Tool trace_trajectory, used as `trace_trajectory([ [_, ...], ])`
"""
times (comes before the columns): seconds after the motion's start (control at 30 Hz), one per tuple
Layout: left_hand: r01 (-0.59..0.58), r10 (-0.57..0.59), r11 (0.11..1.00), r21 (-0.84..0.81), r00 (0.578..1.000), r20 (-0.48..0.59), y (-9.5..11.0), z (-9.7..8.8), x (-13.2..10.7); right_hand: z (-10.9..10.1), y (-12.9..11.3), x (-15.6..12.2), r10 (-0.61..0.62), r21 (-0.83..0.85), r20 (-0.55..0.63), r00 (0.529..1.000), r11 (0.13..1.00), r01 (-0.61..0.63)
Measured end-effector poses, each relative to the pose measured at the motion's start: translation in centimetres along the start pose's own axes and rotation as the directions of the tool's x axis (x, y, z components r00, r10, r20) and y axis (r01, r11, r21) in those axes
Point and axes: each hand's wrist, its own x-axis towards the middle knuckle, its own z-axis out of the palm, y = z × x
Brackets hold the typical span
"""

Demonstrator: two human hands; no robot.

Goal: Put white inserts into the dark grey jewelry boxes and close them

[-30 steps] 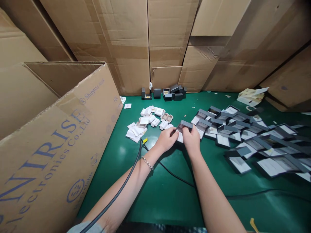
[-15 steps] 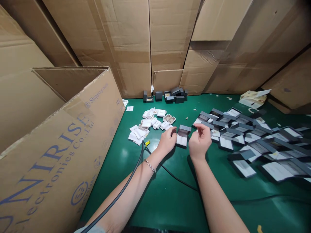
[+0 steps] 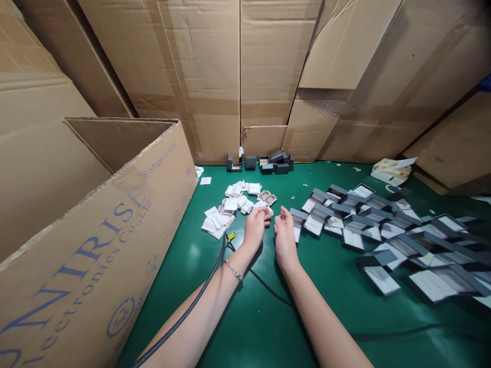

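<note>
Looked down, in the head view, on both hands low over the green table (image 3: pixel 264 332). Had the left hand (image 3: pixel 254 225) with fingers loosely bent around nothing visible, at the near right edge of a pile of folded white paper inserts (image 3: pixel 230 204); could not tell about contact there. Had the right hand (image 3: pixel 284 236) half unfurled, palm toward its partner, likewise with nothing visible inside, close beside an open dark grey hinged box (image 3: pixel 298 215) on its right. Appeared to be between grips, with a wide spread of open hinged boxes (image 3: pixel 355 237) farther right. Would have called, in any next grip, for parted fingers lined up with a single piece. Found open room on bare table ahead of the fingertips and between the forearms. Met limits in the printed carton (image 3: pixel 95 245) left of the left forearm, the black cable (image 3: pixel 268 289) between the forearms, and small dark boxes (image 3: pixel 250 162) lined up beyond the hands.
</note>
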Motion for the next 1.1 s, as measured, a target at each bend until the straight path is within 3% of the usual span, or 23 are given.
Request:
trace_trajectory([
  [0.23, -0.063, 0.051, 0.979, 0.191, 0.996, 0.068, -0.8, -0.3, 0.1, -2.0, -0.9, 1.2, 0.03, -0.021, -0.155, 0.987, 0.999, -0.034],
  [0.43, -0.314, 0.257, 0.825, 0.469, 0.949, 0.183, -0.7, -0.2, -0.5, -1.6, -0.5, 0.9, -0.127, -0.205, -0.216, 0.968, 0.975, 0.083],
  [0.63, -0.426, 0.292, 0.715, 0.554, 0.902, 0.317, -1.4, -0.2, -0.7, -1.8, -0.2, 1.1, -0.172, -0.211, -0.294, 0.94, 0.971, 0.112],
  [0.8, -0.492, 0.27, 0.609, 0.622, 0.866, 0.421, -1.7, -0.3, -0.9, -1.1, -1.8, 1.6, -0.274, -0.278, -0.24, 0.931, 0.939, 0.204],
  [0.87, -0.493, 0.253, 0.594, 0.636, 0.865, 0.434, -1.7, -0.2, -1.0, -0.4, -3.5, 3.1, -0.376, -0.332, -0.17, 0.911, 0.892, 0.307],
  [0.97, -0.492, 0.242, 0.589, 0.641, 0.864, 0.441, -1.6, -0.2, -1.1, 0.9, -6.5, 7.7, -0.527, -0.467, -0.055, 0.848, 0.765, 0.444],
  [1.03, -0.491, 0.226, 0.587, 0.644, 0.863, 0.452, -1.5, -0.2, -1.2, 1.9, -8.3, 11.9, -0.56, -0.579, 0.019, 0.828, 0.669, 0.466],
  [1.1, -0.487, 0.209, 0.59, 0.644, 0.862, 0.461, -1.4, -0.3, -1.2, 2.8, -9.6, 16.4, -0.521, -0.677, 0.078, 0.85, 0.599, 0.428],
])
